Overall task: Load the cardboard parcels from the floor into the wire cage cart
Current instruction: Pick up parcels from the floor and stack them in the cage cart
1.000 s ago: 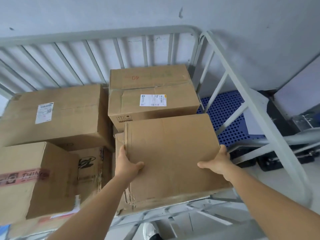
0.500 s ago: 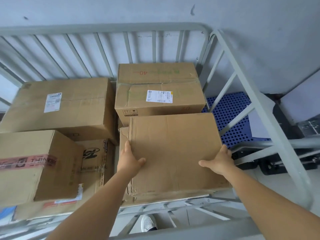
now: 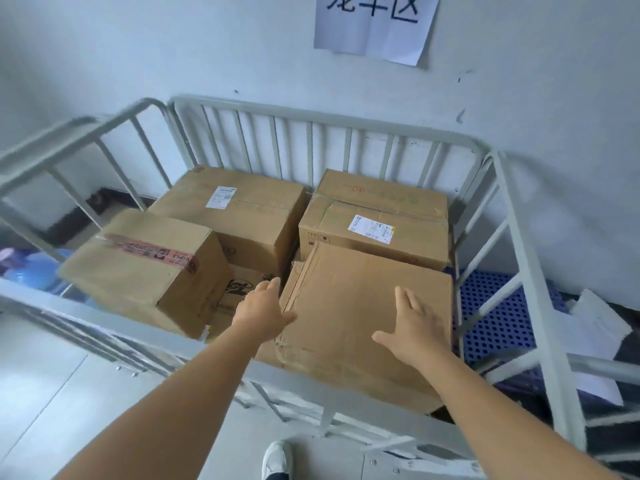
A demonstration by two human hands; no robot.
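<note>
The grey wire cage cart [image 3: 311, 116] stands against the wall and holds several cardboard parcels. A plain brown parcel [image 3: 346, 306] lies flat at its front right, in front of a labelled parcel [image 3: 377, 216]. A red-taped parcel [image 3: 145, 268] sits tilted at the front left, on a box with a black logo [image 3: 239, 285]. Another labelled parcel [image 3: 242, 209] is at the back left. My left hand [image 3: 265, 308] is open against the plain parcel's left edge, thumb on its top. My right hand [image 3: 414, 327] is spread flat over its top.
A paper sign [image 3: 374, 22] hangs on the wall above the cart. Right of the cart are a blue perforated pallet [image 3: 495, 317], white sheets [image 3: 595, 330] and another grey frame [image 3: 530, 271]. A blue water bottle [image 3: 31, 271] sits at the left. My shoe [image 3: 277, 459] is below.
Both hands have let go of the plain parcel's sides; the right hand moved onto its top. The view pulled back and up, showing the whole cart and the wall sign.
</note>
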